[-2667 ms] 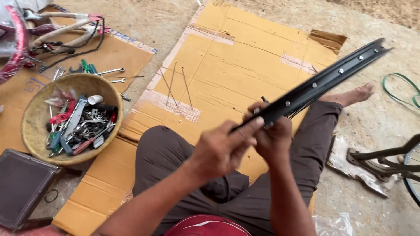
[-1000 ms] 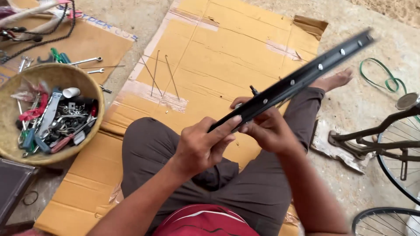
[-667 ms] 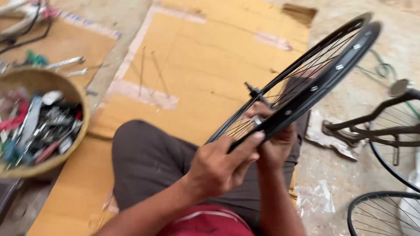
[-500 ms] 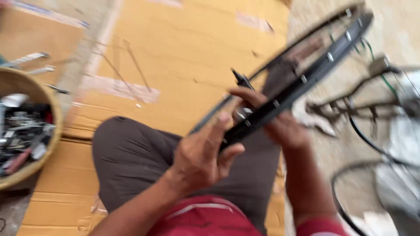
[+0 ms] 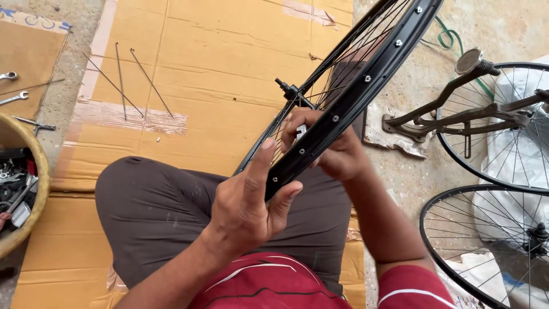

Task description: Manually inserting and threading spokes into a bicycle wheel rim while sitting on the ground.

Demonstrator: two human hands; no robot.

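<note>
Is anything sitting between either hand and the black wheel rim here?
Nothing visible does. The left hand and right hand both grip the black wheel rim directly, bare skin on metal. The loose spokes lie apart on the cardboard.

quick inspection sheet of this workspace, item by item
surface: flattened tan cardboard sheets taped together on sandy ground, the person sitting on them.
job's things: black spoked bicycle wheel rim held edge-up across the lap, hub axle showing.
clutter: three loose thin metal spokes on the cardboard; silver spanners at left; round woven basket of mixed tools.
hands: left hand pinches the rim between thumb and fingers; right hand wraps it from behind.
cables: green looped cord on the ground, top right.
surroundings: two more spoked wheels and a rusty metal stand at right.
</note>
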